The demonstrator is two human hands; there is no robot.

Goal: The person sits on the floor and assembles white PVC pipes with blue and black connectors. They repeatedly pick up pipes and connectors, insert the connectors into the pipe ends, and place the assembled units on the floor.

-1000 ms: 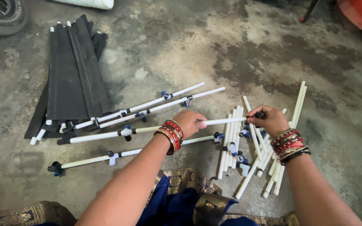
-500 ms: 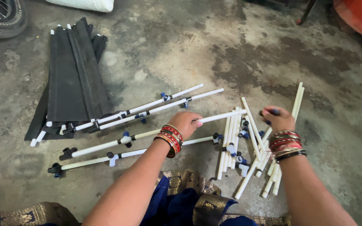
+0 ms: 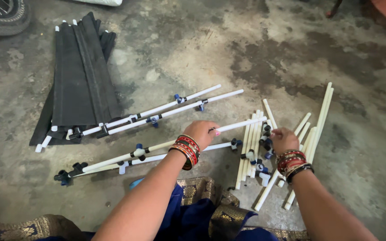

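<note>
My left hand (image 3: pixel 203 133) grips a long white pipe (image 3: pixel 157 146) fitted with black and blue connectors; the pipe runs from lower left up to the right across the concrete floor. My right hand (image 3: pixel 284 139) is closed over a small dark connector at the pile of short white pipes (image 3: pixel 252 143), close to the long pipe's right end. A second jointed pipe (image 3: pixel 166 156) lies just beneath the held one. Both wrists wear red and gold bangles.
Two more assembled pipes (image 3: pixel 170 109) lie further up. A folded stack of black fabric panels (image 3: pixel 79 76) with white pipe ends sits at the left. A tyre (image 3: pixel 3 15) shows at top left. Loose connectors (image 3: pixel 260 167) lie among the short pipes.
My right hand has drawn back down off the long pipe's right end to the connectors in the pile. My left hand keeps hold of the pipe, whose right end now lies free.
</note>
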